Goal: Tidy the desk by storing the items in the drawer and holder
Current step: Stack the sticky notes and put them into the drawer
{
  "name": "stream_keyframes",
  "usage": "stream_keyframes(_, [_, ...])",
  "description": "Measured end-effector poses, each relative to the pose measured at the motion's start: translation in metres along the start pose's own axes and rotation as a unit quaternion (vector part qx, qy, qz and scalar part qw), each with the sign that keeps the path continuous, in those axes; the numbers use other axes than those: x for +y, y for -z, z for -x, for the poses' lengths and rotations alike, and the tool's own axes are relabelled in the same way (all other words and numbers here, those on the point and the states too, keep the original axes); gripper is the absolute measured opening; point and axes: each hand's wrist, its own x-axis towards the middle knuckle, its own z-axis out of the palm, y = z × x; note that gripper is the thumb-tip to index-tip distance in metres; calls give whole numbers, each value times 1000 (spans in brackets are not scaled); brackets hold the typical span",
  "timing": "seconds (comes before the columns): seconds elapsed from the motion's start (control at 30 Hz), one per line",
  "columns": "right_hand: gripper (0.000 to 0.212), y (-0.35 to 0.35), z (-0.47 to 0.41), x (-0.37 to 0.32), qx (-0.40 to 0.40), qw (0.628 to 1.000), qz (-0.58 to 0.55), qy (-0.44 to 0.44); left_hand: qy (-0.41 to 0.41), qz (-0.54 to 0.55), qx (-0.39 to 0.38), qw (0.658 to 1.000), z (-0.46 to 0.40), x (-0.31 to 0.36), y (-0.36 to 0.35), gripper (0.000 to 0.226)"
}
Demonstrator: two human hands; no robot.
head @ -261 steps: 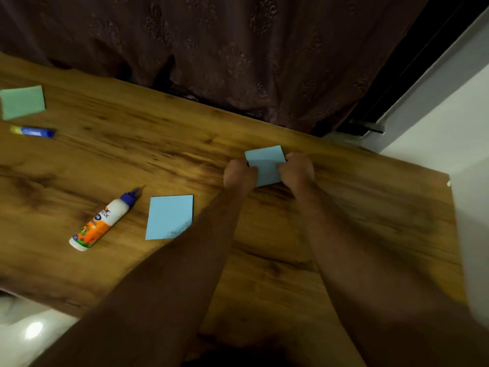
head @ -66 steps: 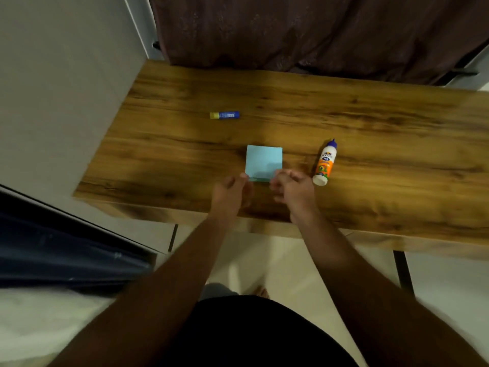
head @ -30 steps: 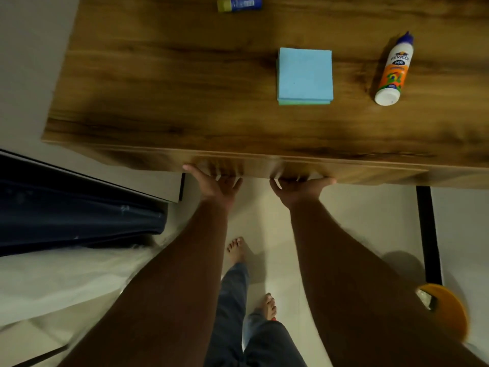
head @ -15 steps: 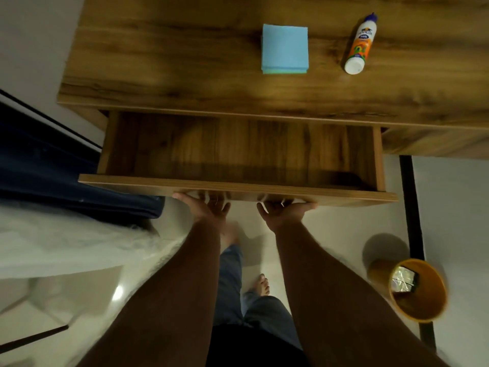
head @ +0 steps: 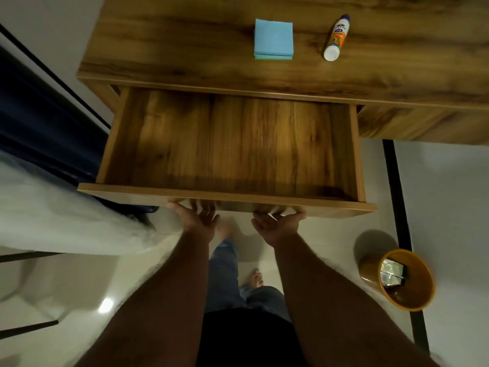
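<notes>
One glue bottle (head: pixel 336 37), label unreadable, 3 o'clock of one note stack (head: pixel 273 38); left hand (head: pixel 197 219) and right hand (head: pixel 277 223) both hook fingers under the drawer (head: pixel 227 197) front.

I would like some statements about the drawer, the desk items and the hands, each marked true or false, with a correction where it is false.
1. The drawer is pulled open. True.
2. The stack of paper squares lies inside the drawer. False: it lies on the desk top.
3. The glue bottle stands upright. False: it lies on its side, right of the stack.
4. The left hand and the right hand are under the drawer's front edge. True.
5. The right hand holds the glue bottle. False: it is at the drawer front.
</notes>
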Motion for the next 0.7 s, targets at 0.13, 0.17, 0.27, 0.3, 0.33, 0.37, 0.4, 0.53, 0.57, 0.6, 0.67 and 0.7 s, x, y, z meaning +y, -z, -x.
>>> stream_keyframes(0.13, [76,11,23,-7,10,995,101,10,20,-47,-10,999,20,1,0,89])
stream_keyframes(0.17, [69,13,29,-6,11,987,156,18,26,-67,-15,997,28,-1,-2,89])
stream_keyframes(0.27, [45,16,49,-1,9,919,391,50,49,-160,-51,985,59,-14,-13,81])
stream_keyframes(0.3, [39,13,58,0,-3,887,458,62,57,-198,-75,976,70,-21,-17,77])
stream_keyframes(0.33, [35,8,69,2,-22,858,508,74,59,-239,-94,965,84,-27,-22,71])
stream_keyframes(0.37, [33,4,81,2,-44,831,547,88,55,-279,-114,952,95,-31,-26,64])
stream_keyframes(0.4, [31,-2,95,2,-63,807,577,109,41,-322,-127,937,105,-34,-33,55])
stream_keyframes(0.53, [25,-22,132,-9,-94,766,603,202,-5,-411,-146,900,132,-25,-69,46])
stream_keyframes(0.57, [24,-29,138,-13,-96,757,612,210,-17,-434,-147,889,138,-20,-79,41])
stream_keyframes(0.6, [24,-36,142,-17,-94,744,627,212,-32,-456,-146,877,141,-17,-88,39])
stream_keyframes(0.67, [22,-52,148,-26,-75,726,646,223,-69,-491,-148,856,149,-11,-104,39])
stream_keyframes(0.7, [22,-59,150,-33,-66,728,641,236,-95,-505,-157,844,153,-7,-111,37])
